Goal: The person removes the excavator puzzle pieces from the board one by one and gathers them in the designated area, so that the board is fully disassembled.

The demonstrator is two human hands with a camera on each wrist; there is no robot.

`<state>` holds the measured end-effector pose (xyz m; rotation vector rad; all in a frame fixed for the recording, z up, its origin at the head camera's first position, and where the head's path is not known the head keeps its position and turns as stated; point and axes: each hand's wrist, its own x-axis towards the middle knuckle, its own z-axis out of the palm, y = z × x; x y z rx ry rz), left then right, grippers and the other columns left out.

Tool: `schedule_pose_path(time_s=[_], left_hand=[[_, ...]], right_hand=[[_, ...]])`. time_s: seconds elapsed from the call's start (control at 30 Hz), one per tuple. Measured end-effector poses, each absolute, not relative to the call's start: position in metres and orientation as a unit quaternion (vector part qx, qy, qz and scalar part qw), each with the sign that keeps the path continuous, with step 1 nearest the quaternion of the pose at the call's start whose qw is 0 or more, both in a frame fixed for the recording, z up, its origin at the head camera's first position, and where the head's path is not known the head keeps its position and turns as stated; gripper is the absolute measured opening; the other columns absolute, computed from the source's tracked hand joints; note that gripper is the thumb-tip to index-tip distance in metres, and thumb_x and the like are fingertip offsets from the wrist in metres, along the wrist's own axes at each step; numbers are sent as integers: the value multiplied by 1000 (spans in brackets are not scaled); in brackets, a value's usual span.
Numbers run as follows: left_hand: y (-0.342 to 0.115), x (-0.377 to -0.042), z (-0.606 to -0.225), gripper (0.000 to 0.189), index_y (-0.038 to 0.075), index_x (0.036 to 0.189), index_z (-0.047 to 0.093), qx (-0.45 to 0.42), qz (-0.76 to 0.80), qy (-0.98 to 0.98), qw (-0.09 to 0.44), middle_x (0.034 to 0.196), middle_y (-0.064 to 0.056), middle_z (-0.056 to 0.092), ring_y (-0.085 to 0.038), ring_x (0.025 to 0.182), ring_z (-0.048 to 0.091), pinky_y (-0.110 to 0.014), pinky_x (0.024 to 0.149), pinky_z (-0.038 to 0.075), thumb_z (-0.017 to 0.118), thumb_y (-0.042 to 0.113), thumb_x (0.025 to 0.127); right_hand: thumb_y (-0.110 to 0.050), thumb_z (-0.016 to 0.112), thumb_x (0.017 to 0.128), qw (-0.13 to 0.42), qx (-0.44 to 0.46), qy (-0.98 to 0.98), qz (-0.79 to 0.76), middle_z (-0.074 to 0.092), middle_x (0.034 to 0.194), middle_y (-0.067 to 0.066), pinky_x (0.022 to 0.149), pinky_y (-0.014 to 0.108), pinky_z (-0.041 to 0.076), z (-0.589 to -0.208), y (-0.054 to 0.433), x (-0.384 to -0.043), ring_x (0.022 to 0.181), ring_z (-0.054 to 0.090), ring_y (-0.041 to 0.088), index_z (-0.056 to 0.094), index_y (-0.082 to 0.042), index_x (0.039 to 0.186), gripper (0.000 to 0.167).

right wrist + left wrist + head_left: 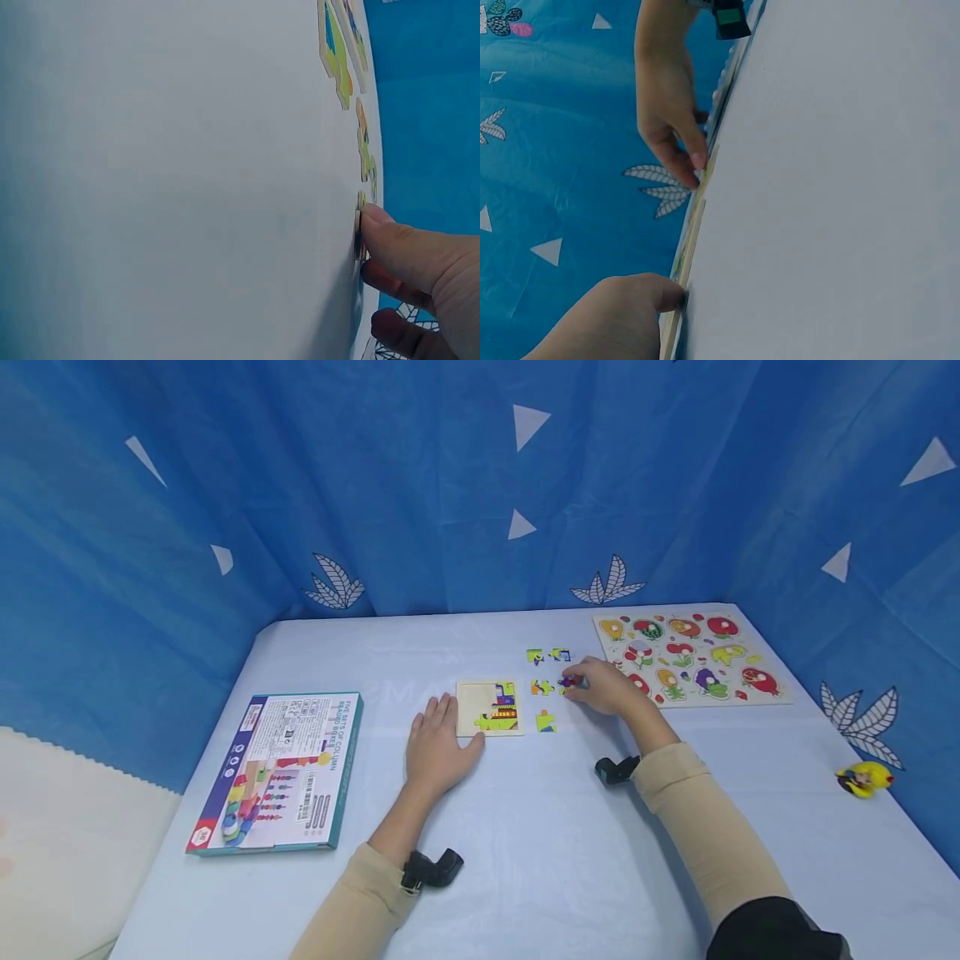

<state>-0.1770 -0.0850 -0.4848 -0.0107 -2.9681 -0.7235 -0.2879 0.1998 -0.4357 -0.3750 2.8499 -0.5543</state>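
Observation:
A small square wooden puzzle board [469, 700] lies mid-table, its right and lower part filled with a colourful vehicle picture. My left hand [437, 756] rests at its left edge, fingers straight, the thumb touching the bottom edge; in the left wrist view that thumb [671, 292] lies against the board's side. Right of the board, my right hand [602, 687] pinches a purple-and-red jigsaw piece [567, 682] between thumb and fingers. Around it lie other loose pieces: an orange-and-yellow one [542, 687], a blue-and-green one [546, 722], and two [535, 656] farther back.
At the back right lies a fruit peg puzzle [693, 658], just beyond my right hand. A flat toy box [288, 772] is on the left of the table. A yellow toy duck [865, 778] sits near the right edge. Blue cloth [450, 485] hangs behind the table.

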Motion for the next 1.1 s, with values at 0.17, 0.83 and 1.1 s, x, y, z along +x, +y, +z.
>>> schedule_pose_path(time_s=[0.17, 0.83, 1.1], left_hand=[[-87, -176, -485, 84, 6, 156, 30, -10, -244, -969, 40, 165, -8, 26, -26, 155, 15, -47, 127, 11, 55, 52, 90], [-90, -178, -483, 76, 7, 155, 33, -26, -239, -970, 27, 164, -8, 28, -25, 155, 15, -48, 127, 11, 55, 46, 94], [-91, -178, -483, 73, 6, 154, 34, -30, -233, -972, 28, 164, -9, 28, -26, 155, 17, -48, 127, 12, 53, 44, 95]], right_hand=[[-25, 68, 94, 92, -133, 968, -191, 62, 117, 9, 102, 49, 48, -433, 197, -282, 113, 56, 27, 60, -15, 137, 45], [-27, 70, 93, 96, -265, 924, -258, 64, 108, -2, 87, 33, 52, -432, 119, -242, 95, 56, 16, 61, -16, 134, 43], [-25, 70, 93, 111, -298, 921, -226, 63, 110, 1, 92, 35, 51, -438, 97, -238, 97, 57, 16, 63, -14, 132, 41]])
